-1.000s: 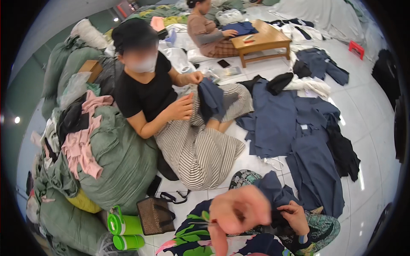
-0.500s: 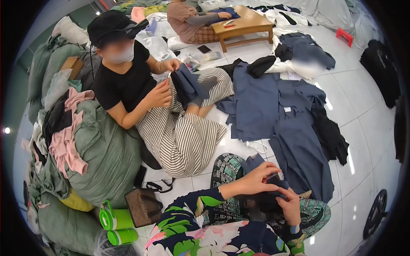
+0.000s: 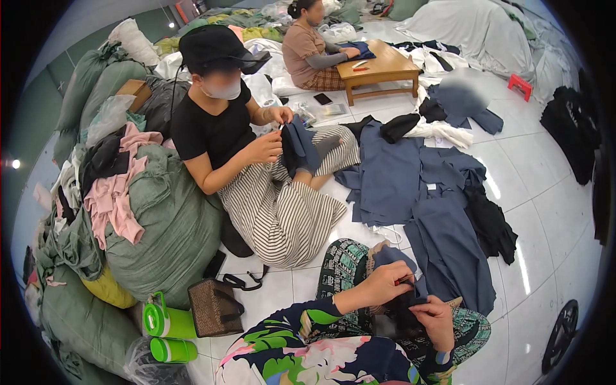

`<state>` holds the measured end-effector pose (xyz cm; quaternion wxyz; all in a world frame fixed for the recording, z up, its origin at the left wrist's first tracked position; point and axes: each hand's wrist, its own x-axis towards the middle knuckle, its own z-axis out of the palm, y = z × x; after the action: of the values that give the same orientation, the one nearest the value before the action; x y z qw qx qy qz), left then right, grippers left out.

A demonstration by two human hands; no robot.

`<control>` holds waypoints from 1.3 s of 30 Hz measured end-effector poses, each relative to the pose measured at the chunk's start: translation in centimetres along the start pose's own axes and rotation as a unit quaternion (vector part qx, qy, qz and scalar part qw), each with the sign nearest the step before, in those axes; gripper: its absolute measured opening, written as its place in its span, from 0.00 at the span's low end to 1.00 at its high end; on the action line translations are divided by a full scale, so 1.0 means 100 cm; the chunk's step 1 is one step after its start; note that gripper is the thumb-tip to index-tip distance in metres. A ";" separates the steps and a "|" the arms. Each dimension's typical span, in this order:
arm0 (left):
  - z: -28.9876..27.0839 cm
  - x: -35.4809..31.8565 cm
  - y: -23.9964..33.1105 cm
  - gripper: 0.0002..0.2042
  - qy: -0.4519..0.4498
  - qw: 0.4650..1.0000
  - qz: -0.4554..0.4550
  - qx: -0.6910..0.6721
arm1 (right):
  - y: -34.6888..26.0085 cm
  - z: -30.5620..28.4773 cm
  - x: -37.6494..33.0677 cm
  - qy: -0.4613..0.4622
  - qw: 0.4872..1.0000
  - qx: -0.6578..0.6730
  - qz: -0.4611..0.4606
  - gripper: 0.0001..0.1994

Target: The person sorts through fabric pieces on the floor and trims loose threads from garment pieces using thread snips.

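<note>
My left hand (image 3: 389, 283) is closed in a pinch at the upper edge of a dark cloth piece (image 3: 405, 314) over my lap. A speck of red shows at its fingertips; what it belongs to is too small to tell. My right hand (image 3: 435, 321) is just below and to the right, its thumb and fingers pinching the edge of the same cloth. Part of the cloth is black and part blue-grey. More blue-grey fabric (image 3: 391, 255) rises beyond my left hand, beside my patterned trouser leg (image 3: 343, 256).
Blue-grey garment pieces (image 3: 388, 173) lie spread on the tiles ahead, with black cloth (image 3: 491, 221) beside them. A co-worker (image 3: 215, 128) sits at the left, holding blue-grey cloth; another person (image 3: 314, 48) sits at a low wooden table (image 3: 382, 64). A bag (image 3: 213, 308) and green jugs (image 3: 168, 321) stand nearby.
My left hand has moved slightly left and down, turning from a wide finger spread to a closed pinch. My right hand has dropped a little. The whole view has shifted.
</note>
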<state>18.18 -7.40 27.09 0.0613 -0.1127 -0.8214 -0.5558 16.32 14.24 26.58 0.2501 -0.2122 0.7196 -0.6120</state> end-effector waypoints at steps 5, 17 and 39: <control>0.012 -0.014 0.001 0.10 0.097 0.989 -0.023 0.113 | -0.011 0.013 -0.012 0.019 0.998 0.056 0.034 0.12; -0.021 -0.046 0.015 0.20 -0.071 0.972 -0.191 -0.114 | -0.007 0.014 0.027 -0.005 0.973 0.219 0.072 0.17; -0.003 -0.019 0.009 0.16 -0.145 0.969 -0.199 -0.004 | -0.003 0.006 0.019 -0.024 0.975 0.203 0.090 0.19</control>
<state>20.27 -7.56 27.61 -0.1710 -0.0266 -0.8249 -0.5382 15.18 12.58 26.57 0.3588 -0.1061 0.5900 -0.7155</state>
